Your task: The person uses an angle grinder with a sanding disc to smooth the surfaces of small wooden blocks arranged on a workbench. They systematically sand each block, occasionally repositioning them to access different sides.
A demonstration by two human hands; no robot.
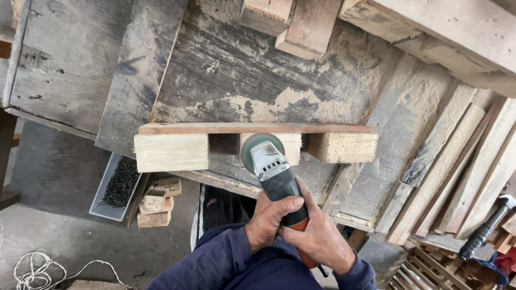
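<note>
Item: angle grinder [277,180], my left hand [271,220] and right hand [317,236] both in closed grip on its body, disc against the middle block [287,146] of the wooden piece [252,129] on the counter [242,70]; best kept steady and pressed lightly.

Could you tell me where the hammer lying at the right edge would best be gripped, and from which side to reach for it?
Probably the dark ribbed handle of the hammer. It slants down-left from the head, its lower end lying free over the planks, so coming from the lower left, along the handle, looks easiest. Both hands are now on the angle grinder.
</note>
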